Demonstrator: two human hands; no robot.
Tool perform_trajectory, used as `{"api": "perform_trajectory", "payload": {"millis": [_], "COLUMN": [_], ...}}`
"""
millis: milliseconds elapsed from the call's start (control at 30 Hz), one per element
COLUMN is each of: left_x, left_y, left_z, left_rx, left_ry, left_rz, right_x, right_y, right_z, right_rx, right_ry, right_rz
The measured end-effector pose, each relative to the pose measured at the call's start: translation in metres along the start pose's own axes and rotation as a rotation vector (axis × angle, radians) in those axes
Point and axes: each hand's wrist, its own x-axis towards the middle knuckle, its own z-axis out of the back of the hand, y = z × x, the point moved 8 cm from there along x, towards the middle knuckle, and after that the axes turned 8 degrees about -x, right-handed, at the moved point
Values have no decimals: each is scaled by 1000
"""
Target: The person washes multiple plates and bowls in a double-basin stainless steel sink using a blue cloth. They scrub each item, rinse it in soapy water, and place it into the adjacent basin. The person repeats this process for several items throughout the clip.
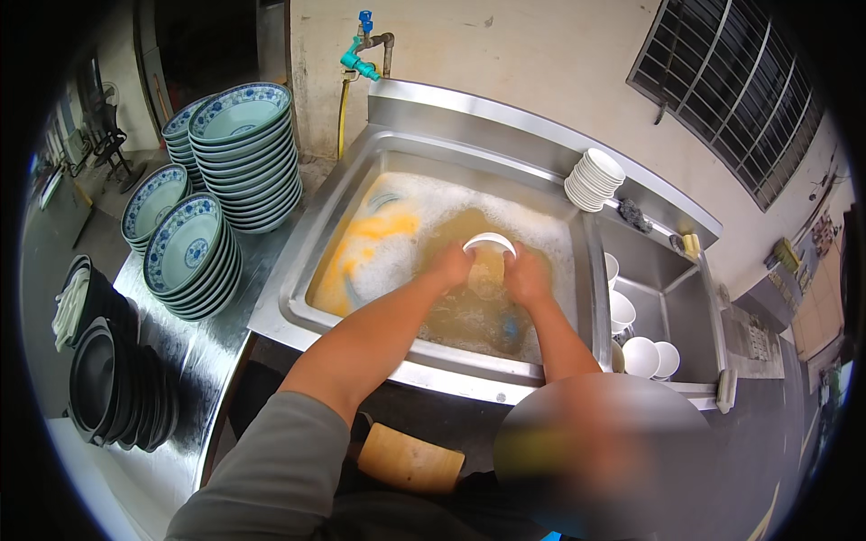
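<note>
Both my hands grip a white bowl or dish (490, 239) by its rim, tilted at the surface of cloudy, soapy water in the large stainless steel basin (467, 348). My left hand (450, 265) is on its left side and my right hand (526, 274) on its right side; the lower part of the dish is hard to make out through the water. White foam (433, 186) and orange grease (385, 224) float around them. Parts of other dishes show at the left of the water. Something blue (509, 328) lies blurred under the surface near my right wrist.
Stacked blue-patterned bowls (240, 135) and black dishes (95, 379) stand on the metal table (203, 399) at left. White small dishes (595, 179) and a dark scrubber (634, 215) rest on the sink's ledge. White bowls (641, 356) lie in the right basin. A teal tap (358, 61) is behind.
</note>
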Motion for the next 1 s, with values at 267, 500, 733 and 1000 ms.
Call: {"api": "perform_trajectory", "payload": {"millis": [267,500,733,1000], "left_x": [-13,-17,-21,-5], "left_y": [-31,-27,-10,-10], "left_z": [-35,-50,-67,-39], "left_rx": [-481,18,-457,535], "left_ry": [244,324,446,222], "left_rz": [55,-32,286,-324], "right_x": [-14,5,9,-5], "right_y": [18,-38,-70,-41], "right_z": [79,49,-14,-37], "right_rx": [248,215,86,-33], "right_ry": [-476,-158,27,365], "right_rz": [234,-140,-47,25]}}
